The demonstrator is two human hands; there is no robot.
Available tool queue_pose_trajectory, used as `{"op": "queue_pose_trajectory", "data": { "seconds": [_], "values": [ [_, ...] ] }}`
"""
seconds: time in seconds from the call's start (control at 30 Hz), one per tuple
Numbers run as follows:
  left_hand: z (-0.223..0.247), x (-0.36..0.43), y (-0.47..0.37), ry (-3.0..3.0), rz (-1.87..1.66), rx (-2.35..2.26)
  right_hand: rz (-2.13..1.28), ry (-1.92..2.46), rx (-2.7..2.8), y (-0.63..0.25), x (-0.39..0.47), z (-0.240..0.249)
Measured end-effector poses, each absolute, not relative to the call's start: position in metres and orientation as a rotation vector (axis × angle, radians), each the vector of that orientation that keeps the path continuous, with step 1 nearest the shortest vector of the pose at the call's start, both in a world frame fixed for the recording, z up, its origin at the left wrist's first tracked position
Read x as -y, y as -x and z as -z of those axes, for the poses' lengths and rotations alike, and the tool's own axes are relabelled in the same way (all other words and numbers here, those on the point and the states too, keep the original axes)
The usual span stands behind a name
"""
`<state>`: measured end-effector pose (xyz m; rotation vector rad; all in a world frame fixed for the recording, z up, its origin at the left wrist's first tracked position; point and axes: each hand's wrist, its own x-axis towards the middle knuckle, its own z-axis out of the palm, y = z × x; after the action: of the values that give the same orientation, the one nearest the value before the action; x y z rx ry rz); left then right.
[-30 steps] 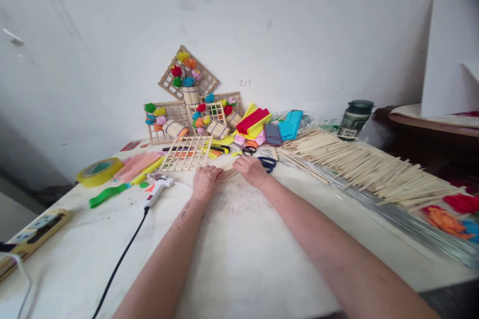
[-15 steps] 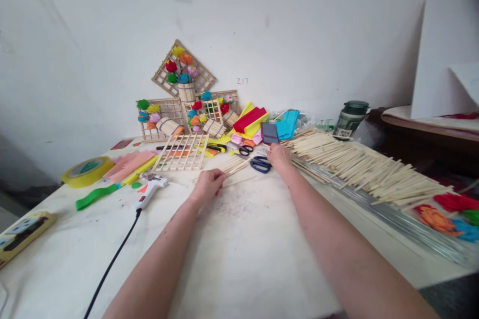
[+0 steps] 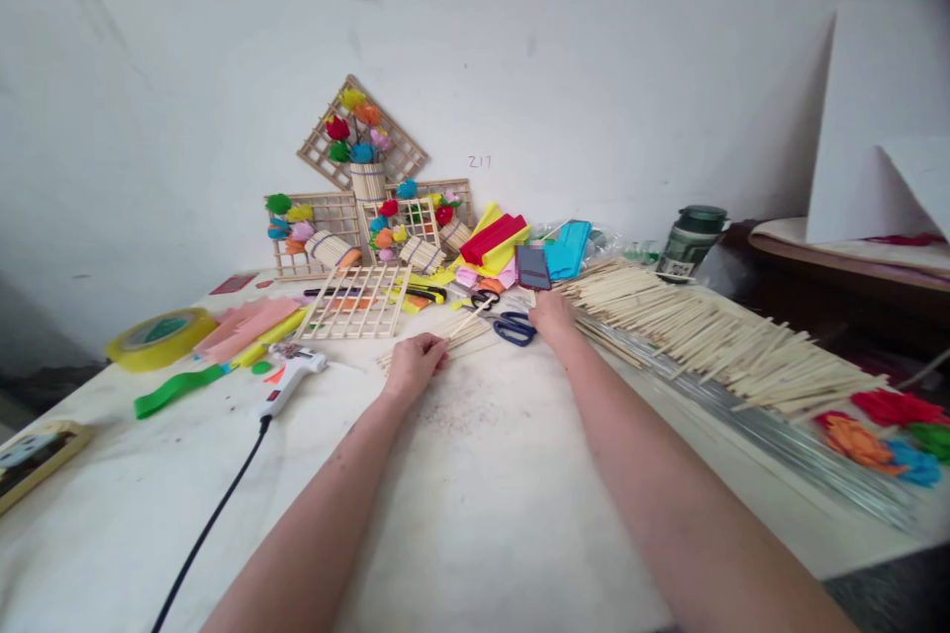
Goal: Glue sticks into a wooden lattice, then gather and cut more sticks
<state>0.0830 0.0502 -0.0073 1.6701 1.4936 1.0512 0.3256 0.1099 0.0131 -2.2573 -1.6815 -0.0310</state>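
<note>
My left hand (image 3: 416,361) is closed on a thin wooden stick (image 3: 469,320) that points up and to the right from the fingers. More loose sticks (image 3: 464,338) lie flat just behind it. My right hand (image 3: 553,314) is at the near end of the dark phone (image 3: 532,267), its fingers bent together; what they hold, if anything, is too small to make out. Beside that hand, on its left, lie blue-handled scissors (image 3: 515,327), with black-handled scissors (image 3: 485,300) a little behind. A small stick lattice (image 3: 356,302) rests on the table beyond my left hand.
A glue gun (image 3: 293,384) with a black cord, yellow tape (image 3: 161,337) and a power strip (image 3: 41,460) are at left. Stick piles (image 3: 712,331), metal rods (image 3: 779,435) and a green bottle (image 3: 694,242) are at right. Flower-decorated lattices (image 3: 361,134) lean against the wall.
The stick in my left hand has swung from nearly flat to a raised slant. My right hand has stayed by the phone. The whole view has shifted slightly.
</note>
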Motion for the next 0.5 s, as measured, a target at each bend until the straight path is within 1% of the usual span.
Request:
{"op": "queue_pose_trajectory", "data": {
  "seconds": [0.27,0.5],
  "values": [
    [0.004,-0.046,-0.084,-1.645,-1.083,-1.501,0.077,2.237,1.767,-0.319,-0.104,-0.02],
    [0.008,-0.049,-0.08,-1.571,-1.14,-1.436,0.08,2.242,1.708,-0.319,-0.099,-0.043]
  ]
}}
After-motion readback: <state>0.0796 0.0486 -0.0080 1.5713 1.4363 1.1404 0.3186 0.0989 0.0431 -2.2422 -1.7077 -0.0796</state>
